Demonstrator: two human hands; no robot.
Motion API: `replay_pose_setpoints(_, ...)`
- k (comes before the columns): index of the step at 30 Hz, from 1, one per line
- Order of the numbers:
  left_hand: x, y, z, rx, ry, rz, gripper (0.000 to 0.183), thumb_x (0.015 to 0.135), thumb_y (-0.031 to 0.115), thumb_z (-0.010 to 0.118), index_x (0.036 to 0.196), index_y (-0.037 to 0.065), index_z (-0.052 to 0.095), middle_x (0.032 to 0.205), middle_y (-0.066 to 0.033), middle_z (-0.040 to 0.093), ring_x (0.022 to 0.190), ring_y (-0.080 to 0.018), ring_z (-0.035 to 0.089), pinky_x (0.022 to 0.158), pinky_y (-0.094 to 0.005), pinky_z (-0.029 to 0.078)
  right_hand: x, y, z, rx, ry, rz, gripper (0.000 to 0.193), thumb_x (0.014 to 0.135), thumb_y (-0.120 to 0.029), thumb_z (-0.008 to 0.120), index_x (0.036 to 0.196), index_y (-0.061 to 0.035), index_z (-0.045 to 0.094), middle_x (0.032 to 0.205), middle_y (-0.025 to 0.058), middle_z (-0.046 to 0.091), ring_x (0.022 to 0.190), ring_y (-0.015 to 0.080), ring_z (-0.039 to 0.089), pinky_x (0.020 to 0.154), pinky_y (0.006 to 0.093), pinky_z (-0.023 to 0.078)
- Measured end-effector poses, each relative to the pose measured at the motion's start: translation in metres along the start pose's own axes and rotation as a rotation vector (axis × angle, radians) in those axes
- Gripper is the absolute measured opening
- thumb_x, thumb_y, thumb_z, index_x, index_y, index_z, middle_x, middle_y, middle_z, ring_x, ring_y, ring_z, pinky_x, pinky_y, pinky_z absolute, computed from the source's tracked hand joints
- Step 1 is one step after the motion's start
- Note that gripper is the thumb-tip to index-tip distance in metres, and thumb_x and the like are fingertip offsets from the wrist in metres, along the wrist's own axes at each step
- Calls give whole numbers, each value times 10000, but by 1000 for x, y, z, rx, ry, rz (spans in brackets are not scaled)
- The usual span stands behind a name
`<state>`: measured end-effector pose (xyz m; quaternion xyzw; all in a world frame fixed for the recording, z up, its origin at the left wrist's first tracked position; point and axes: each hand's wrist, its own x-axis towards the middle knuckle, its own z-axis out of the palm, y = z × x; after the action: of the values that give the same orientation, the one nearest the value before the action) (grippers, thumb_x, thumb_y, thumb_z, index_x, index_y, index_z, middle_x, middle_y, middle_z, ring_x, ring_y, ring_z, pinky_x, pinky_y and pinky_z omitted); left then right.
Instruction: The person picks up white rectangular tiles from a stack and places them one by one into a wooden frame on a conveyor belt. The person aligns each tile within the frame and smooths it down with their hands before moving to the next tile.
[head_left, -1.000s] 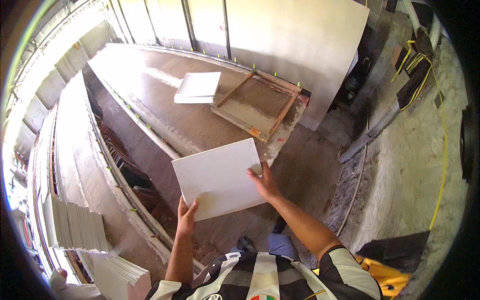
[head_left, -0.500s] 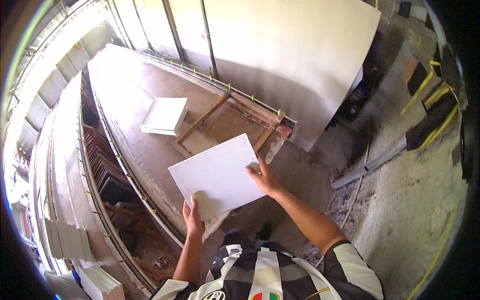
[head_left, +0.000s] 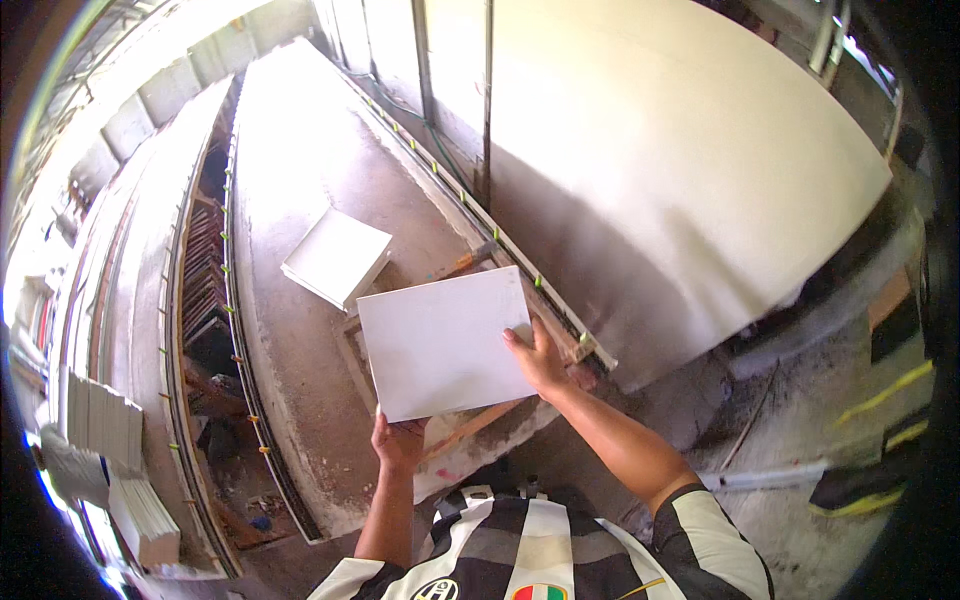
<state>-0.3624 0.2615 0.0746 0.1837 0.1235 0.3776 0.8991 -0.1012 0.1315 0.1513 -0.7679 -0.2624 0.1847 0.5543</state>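
Note:
Between my hands is a flat white rectangular panel (head_left: 440, 345), held over the near end of a long table and slightly tilted. My right hand (head_left: 540, 358) grips its right edge, thumb on the upper face and the other fingers mostly underneath. At the lower left corner, my left hand (head_left: 400, 440) supports the panel from below; its fingers are partly hidden under it. Beyond the panel, a small stack of similar white panels (head_left: 338, 255) lies on the table. A wooden frame (head_left: 485, 428) shows partly beneath the held panel.
The long table (head_left: 270, 340) has rails with small yellow-green clips along its edges. A large white sheet (head_left: 660, 180) leans at the right. Stacked white panels (head_left: 143, 520) stand at lower left, past a gap between tables. Yellow-edged dark pieces (head_left: 870, 470) lie on the right floor.
My view has turned right and I stand closer to the table. The panel has levelled out over the wooden frame, and my left thumb has left its upper face.

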Motion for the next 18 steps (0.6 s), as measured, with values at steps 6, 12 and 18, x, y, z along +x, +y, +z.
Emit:
replay_pose_setpoints(6,25,-69,43,73,23,-56,513,946,353,644,1344,49,532,1354,-127,601,1245,-317,593,1021,-587,514,66,8,-29,125,-172,-24,593,973,-393,662,1380,6,499,1277,198,610,1185,298,584,1027,419,445)
replay_pose_setpoints(12,40,-126,67,144,250,75,438,962,250,655,1325,38,532,1310,-117,617,1194,-292,630,982,-540,564,130,39,-43,204,-430,-50,562,1000,-300,648,1430,-12,427,1355,171,559,1232,275,546,1061,408,414)
replay_pose_setpoints(18,39,-237,98,26,469,378,372,980,196,637,1314,59,547,1279,-99,632,1172,-278,645,945,-498,588,167,63,-67,186,-709,47,555,1014,-273,643,1447,-35,389,1347,100,553,1225,187,510,1061,344,404)
